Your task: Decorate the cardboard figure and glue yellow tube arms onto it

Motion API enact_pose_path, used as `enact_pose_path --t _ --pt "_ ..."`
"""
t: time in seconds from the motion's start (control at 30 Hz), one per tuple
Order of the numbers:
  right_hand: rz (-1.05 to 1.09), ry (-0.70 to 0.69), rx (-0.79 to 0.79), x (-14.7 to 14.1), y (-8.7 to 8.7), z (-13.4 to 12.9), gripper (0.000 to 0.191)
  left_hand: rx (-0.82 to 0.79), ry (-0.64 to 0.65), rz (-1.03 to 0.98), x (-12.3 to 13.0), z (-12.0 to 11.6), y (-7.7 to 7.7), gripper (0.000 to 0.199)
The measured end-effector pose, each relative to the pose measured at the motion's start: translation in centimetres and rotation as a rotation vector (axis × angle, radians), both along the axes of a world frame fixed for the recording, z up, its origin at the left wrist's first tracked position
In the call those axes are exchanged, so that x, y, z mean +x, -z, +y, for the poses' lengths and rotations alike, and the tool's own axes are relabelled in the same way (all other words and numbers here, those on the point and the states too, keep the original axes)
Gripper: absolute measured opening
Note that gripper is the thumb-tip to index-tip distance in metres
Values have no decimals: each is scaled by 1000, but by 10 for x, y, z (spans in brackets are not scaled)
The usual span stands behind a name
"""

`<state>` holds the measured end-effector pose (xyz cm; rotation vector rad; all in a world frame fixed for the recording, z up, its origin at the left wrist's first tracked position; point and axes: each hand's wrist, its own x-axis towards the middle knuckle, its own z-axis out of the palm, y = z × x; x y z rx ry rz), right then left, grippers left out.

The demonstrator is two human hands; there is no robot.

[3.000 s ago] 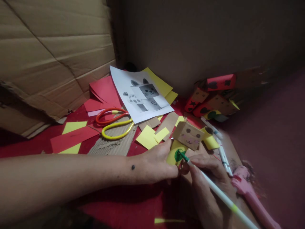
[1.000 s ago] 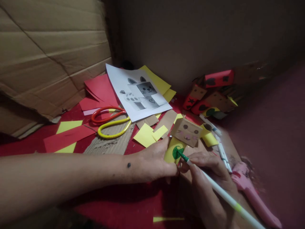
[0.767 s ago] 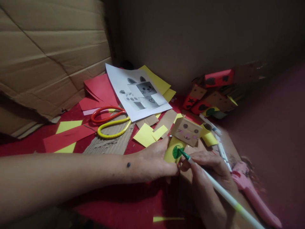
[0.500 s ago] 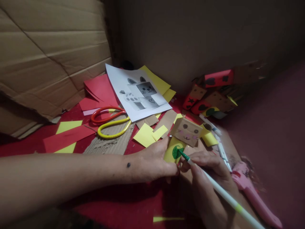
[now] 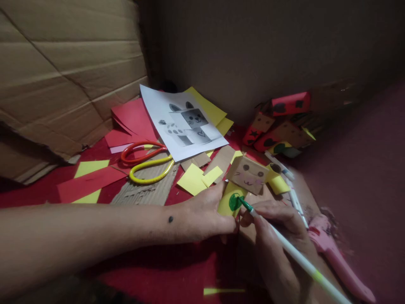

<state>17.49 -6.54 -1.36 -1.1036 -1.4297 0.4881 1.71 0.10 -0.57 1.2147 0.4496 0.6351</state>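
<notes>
My left hand (image 5: 209, 215) is closed around the yellow paper body of a cardboard animal figure (image 5: 248, 174), whose boxy brown head bears a drawn face with eyes, whiskers and a mouth. A green heart-like shape (image 5: 234, 202) is coloured on the body. My right hand (image 5: 281, 240) grips a green felt-tip marker (image 5: 295, 253) with a white barrel, its tip touching the right side of the green shape. Just right of the figure's head lies a yellow paper tube (image 5: 278, 182). The fingertips of my left hand are partly hidden behind the figure.
A printed sheet (image 5: 186, 126) with an animal picture lies over coloured paper. Red-and-yellow-handled scissors (image 5: 148, 162) rest on corrugated cardboard. Finished-looking red figures (image 5: 268, 131) stand at the back right. White markers (image 5: 297, 202) and a pink glue gun (image 5: 338, 257) lie at right; cardboard (image 5: 69, 76) stands left.
The marker tip has shifted very slightly right and up on the green shape, with my right hand moving a little. My left hand and the figure stay in place.
</notes>
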Motion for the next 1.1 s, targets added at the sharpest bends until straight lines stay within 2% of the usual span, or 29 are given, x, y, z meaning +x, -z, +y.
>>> enact_pose_path --t 0.27,0.47,0.7,1.1 --pt "34 -120 -1 0 3 -3 15 -23 6 46 0 1 -1 39" --pt "86 -233 8 0 3 -1 18 -39 -10 38 1 0 3 46" --pt "102 -241 10 0 4 0 20 -42 -12 52 0 1 3 46" --pt "62 -175 50 -2 4 1 20 -16 -12 37 0 0 2 45"
